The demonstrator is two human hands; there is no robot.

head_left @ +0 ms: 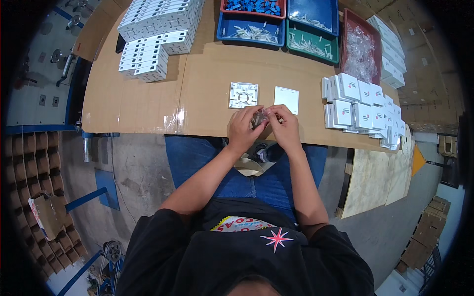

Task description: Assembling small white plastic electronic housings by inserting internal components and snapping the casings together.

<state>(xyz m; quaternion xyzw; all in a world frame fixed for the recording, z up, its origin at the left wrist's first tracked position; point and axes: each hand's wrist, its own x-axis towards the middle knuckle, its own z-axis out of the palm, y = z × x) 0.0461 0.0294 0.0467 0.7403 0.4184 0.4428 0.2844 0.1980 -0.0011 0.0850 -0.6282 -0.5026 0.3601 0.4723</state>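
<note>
At the desk edge: both hands meet over the brown desk (148,98), right above the person's lap.
Left hand (243,129): its fingers are curled and pinch one side of a small clear bag (258,118).
Right hand (285,127): its fingers are curled too and pinch the other side of the small clear bag.
Small clear bag: it sits up between the two hands, just off the desk. What is inside is too small to tell.
White base plate (243,94): flat on the desk, just past the left hand.
White square cover (286,99): flat on the desk, next to the white base plate and just past the right hand.
White boxes (363,108): a bunch on the right side of the desk.
Stacked white parts (155,34): piled on the far left of the desk.
Trays (276,24): blue, green and red ones at the far edge, with little parts and clear bags in them.
</note>
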